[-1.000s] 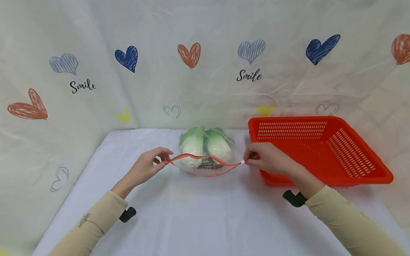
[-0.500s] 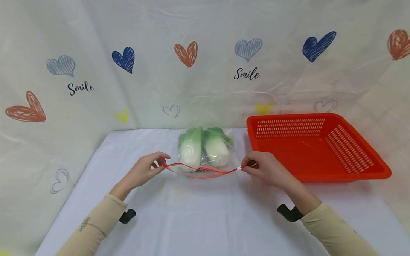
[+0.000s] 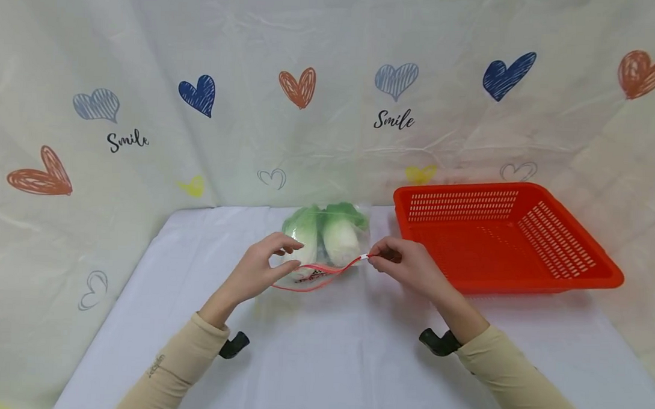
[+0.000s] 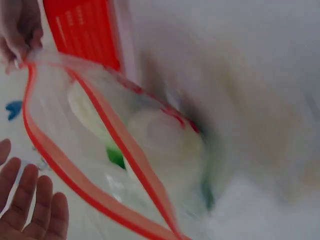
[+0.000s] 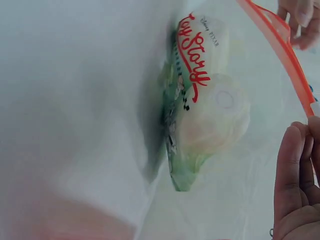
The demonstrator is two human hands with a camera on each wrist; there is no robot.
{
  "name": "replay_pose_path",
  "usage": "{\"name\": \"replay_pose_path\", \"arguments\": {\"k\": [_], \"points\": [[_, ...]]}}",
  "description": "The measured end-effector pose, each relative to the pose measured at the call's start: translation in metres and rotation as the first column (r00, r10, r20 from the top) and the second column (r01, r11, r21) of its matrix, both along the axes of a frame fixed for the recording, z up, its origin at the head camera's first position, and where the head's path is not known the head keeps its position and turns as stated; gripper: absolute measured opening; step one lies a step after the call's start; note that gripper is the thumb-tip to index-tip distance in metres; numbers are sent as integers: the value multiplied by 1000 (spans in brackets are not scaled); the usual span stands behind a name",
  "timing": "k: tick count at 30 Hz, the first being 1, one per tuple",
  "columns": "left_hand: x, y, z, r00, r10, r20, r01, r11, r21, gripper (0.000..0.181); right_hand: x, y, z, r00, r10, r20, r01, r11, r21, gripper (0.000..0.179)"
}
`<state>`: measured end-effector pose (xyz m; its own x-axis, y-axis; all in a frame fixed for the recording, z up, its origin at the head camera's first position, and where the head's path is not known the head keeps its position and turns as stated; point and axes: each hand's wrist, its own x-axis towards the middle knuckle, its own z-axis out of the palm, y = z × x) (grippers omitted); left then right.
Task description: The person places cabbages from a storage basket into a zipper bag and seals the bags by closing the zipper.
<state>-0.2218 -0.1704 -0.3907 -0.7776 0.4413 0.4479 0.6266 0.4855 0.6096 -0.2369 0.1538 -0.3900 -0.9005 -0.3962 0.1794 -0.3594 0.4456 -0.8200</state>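
Two green-and-white Chinese cabbages lie side by side inside a clear zip bag on the white cloth. Its red-edged mouth faces me and gapes, as the left wrist view shows between the two red zip strips. My right hand pinches the right end of the zip, beside a white slider. My left hand is at the mouth's left side, thumb and fingers spread. In the left wrist view its fingers look straight and apart from the strip.
A red plastic basket with slotted walls stands to the right, just behind my right hand. Behind the table hangs a pale sheet printed with hearts. Both wrists carry dark camera mounts.
My left hand has let go of the zip's left end and moved right, its fingers spreading. The right hand has shifted left, still pinching its end. The bag's mouth sags on the left.
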Motion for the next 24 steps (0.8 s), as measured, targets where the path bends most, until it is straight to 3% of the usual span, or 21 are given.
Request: {"name": "replay_pose_path", "arguments": {"k": [4,9,16,24], "points": [[-1,41,8,993,-37,-110,37,999,2,25,0,-8,5,999,-39,14,39,999,-17,7],[-10,74,16,994,-25,-105,28,999,28,20,0,-18,14,998,-69,8,69,997,-32,10],[-23,89,20,994,10,-107,-8,1000,10,13,-1,-25,23,994,-111,-4,111,993,-29,14],[-26,93,23,992,0,-125,4,1000,30,10,-2,-25,27,993,-111,-31,110,993,-31,14]]}}
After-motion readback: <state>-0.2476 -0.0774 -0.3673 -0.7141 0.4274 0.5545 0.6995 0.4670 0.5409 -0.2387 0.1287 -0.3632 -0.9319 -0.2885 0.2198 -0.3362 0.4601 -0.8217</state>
